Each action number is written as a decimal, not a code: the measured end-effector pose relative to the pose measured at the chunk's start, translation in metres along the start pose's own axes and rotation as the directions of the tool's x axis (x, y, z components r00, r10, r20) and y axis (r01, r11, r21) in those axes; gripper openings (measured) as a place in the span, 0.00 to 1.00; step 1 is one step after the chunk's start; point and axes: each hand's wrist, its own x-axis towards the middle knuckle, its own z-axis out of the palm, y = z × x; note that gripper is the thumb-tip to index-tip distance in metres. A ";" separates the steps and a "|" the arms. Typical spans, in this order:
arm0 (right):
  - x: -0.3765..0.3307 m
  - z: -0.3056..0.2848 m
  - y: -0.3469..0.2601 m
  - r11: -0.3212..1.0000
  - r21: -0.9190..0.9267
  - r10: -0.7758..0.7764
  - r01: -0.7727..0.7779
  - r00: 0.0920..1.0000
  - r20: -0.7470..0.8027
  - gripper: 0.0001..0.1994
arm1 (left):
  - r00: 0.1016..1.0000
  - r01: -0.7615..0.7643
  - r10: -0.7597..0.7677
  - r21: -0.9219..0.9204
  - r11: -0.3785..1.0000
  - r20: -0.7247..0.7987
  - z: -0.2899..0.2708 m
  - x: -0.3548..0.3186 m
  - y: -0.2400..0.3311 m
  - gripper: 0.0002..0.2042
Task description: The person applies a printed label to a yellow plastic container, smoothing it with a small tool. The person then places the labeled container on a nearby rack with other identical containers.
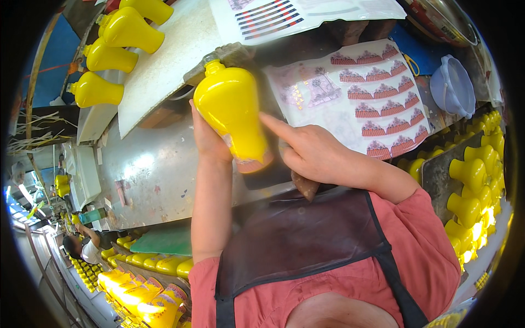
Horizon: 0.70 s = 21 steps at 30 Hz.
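A glossy yellow bottle-shaped vase [227,104] is tilted over the bench, its narrow neck toward the far side. My left hand [210,136] grips it from the left and beneath, partly hidden behind it. A pinkish patterned band [254,162] lies round the vase's near end. My right hand [311,153] is at the vase's right side, index finger stretched out to its surface and the other fingers curled. Below that hand sticks out a brown pointed piece [304,187], apparently in its curled fingers; its kind is unclear.
A sheet of red patterned decals [377,98] lies right of the vase, another printed sheet [311,13] beyond. Several yellow vases [112,57] stand far left; more fill racks at right [467,172]. A pale blue bucket [453,87] stands far right. Another person [87,246] is at left.
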 end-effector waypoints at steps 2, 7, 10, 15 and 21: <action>0.000 0.000 0.000 1.000 -0.011 0.004 -0.004 1.000 -0.001 0.36 | 1.000 -0.010 0.010 -0.013 1.000 -0.016 -0.001 -0.001 -0.001 0.31; 0.001 0.001 -0.002 0.998 -0.059 0.030 -0.031 0.999 -0.014 0.35 | 0.994 -0.005 0.020 -0.135 0.991 0.107 -0.006 -0.005 0.001 0.30; 0.004 -0.001 -0.003 0.992 -0.093 0.090 -0.089 0.996 0.007 0.35 | 0.989 0.010 0.014 -0.158 0.987 0.148 -0.005 -0.009 0.002 0.32; 0.014 -0.011 -0.008 0.996 -0.052 0.070 -0.078 0.986 -0.150 0.34 | 0.998 -0.024 0.022 -0.037 0.999 -0.052 0.010 -0.023 0.006 0.35; 0.043 -0.010 -0.018 0.994 -0.062 0.074 -0.091 0.968 -0.239 0.52 | 0.922 -0.387 0.357 0.315 0.867 0.153 0.013 -0.042 -0.002 0.34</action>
